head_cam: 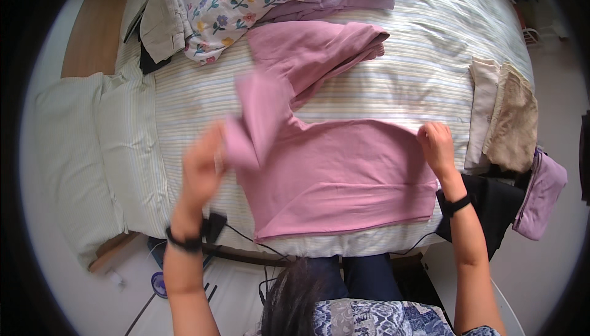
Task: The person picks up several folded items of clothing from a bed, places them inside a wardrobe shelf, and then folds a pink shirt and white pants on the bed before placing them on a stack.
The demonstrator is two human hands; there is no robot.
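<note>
A pink long-sleeved garment (350,156) lies spread on a striped bed sheet (424,87), its lower part folded over into a flap along the near side. My left hand (205,165), blurred, grips the end of one pink sleeve (265,110) and holds it raised over the garment's left part. The other sleeve (318,50) stretches away toward the far side, bent to the right. At the garment's right end, my right hand (437,147) pinches the corner of its edge with the fingertips. Both wrists wear black bands.
Floral bedding (244,8) and beige folded trousers (163,27) lie at the far left. Pale striped pillows (129,161) rest on the left. Folded beige cloths (511,114), a lilac garment (539,197) and black fabric (488,207) line the right edge. Thin black cables (249,237) run along the near edge.
</note>
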